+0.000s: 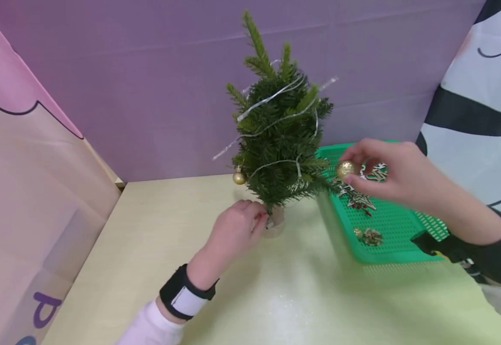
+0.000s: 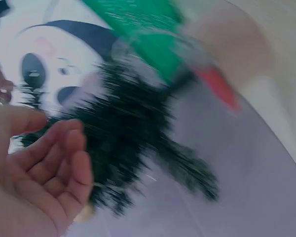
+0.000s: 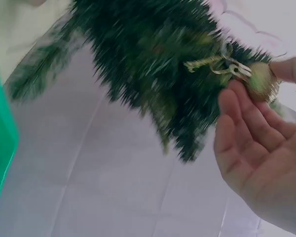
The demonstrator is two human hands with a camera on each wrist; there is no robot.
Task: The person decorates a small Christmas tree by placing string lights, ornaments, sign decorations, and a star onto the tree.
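We seem to be in a staged recording booth rather than a home. Behind the small Christmas tree hangs a purple backdrop, with cartoon-printed cloth panels on both sides of the pale surface.

Green mesh basket: lies on the table under and just beyond your right hand.

In it, a star-shaped ornament with red berries directly below that hand, a small gold-and-green ornament nearer to you, and a white cut-out piece partly hidden behind the fingers.

Small gold ball: hangs just above your left hand.

Pale wooden table: beneath both hands.

Purple backdrop: beyond them.

Pink printed cloth: well left of your left hand.

Panda-print cloth: right of your right hand.
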